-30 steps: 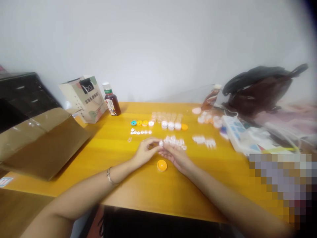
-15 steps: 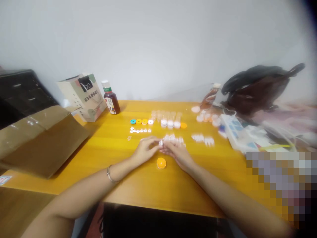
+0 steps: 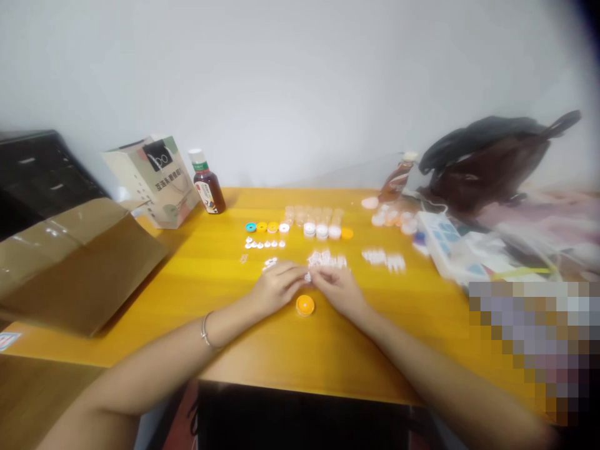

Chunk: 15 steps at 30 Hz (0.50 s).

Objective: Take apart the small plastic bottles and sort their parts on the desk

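Observation:
My left hand and my right hand meet fingertip to fingertip above the middle of the table. A small white part is pinched between them; its shape is blurred. Just below the fingers lies an orange cap. Behind my hands is a cluster of small white pieces, partly hidden by my right hand. A few white pieces lie behind my left hand. Farther back is a row of small white parts, with a blue cap, yellow caps and white caps beyond it.
Clear containers stand behind the caps. At left are an open cardboard box, a paper bag and a dark bottle. At right are another bottle, a white-and-blue box and a dark bag.
My left hand has tilted over slightly and my right fingers have drawn together around the small white part. White pieces behind my left hand now show. The view has shifted slightly.

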### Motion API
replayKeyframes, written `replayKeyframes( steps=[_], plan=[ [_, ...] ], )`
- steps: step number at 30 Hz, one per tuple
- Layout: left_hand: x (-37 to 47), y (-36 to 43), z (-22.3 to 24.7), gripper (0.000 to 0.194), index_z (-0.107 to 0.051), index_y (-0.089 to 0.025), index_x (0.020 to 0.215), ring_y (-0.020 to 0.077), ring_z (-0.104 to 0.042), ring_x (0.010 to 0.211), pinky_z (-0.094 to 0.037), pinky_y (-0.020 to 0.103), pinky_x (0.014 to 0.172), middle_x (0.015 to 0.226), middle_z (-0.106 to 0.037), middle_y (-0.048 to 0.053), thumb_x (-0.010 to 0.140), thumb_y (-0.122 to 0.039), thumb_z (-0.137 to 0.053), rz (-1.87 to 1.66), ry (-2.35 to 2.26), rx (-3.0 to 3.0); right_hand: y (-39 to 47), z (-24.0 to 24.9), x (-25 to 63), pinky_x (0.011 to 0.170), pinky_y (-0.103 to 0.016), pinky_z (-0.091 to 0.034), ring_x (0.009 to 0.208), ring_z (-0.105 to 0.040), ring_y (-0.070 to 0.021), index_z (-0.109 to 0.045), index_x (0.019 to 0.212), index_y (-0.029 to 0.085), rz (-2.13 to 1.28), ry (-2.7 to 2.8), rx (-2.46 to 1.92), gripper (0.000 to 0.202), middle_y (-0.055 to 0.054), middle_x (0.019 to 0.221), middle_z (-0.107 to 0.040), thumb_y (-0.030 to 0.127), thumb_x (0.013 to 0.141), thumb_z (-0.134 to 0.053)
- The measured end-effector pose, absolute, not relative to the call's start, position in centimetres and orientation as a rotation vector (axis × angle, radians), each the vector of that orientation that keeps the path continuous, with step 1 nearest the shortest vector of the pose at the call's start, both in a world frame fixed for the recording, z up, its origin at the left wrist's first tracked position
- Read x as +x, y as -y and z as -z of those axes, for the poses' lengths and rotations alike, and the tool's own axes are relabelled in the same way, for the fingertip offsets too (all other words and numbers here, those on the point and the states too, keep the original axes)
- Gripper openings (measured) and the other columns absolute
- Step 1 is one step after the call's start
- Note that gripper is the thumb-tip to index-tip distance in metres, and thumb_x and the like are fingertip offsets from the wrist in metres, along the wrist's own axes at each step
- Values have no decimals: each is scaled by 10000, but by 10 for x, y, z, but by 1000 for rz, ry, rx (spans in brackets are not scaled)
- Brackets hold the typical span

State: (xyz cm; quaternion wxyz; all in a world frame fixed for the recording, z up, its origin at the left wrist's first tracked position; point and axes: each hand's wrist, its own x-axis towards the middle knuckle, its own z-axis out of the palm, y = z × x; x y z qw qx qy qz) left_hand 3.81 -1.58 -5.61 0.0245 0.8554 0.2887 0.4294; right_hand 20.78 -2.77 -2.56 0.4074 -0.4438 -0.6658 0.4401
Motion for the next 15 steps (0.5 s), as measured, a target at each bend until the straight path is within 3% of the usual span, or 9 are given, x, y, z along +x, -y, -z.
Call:
replayKeyframes(
  steps=[7, 15],
  plan=[
    [40, 21, 54, 240, -567, -149, 1057, 138, -581, 799, -498, 271, 716, 889, -635, 75, 823, -164, -515, -1330, -891, 2668, 29, 24, 209, 600, -238, -477, 617, -600, -141, -614, 609, 175, -1034, 1747, -1090, 222, 33, 595, -625, 237, 748, -451],
    [37, 17, 50, 195, -603, -154, 980, 146, -592, 810, -503, 294, 741, 877, -635, 75, 801, -218, -563, -1382, -882, 2390, 24, 32, 208, 624, -267, -500, 542, -605, -122, -605, 644, 176, -1413, 1378, -1025, 187, 8, 616, -649, 317, 735, -523]
  ],
)
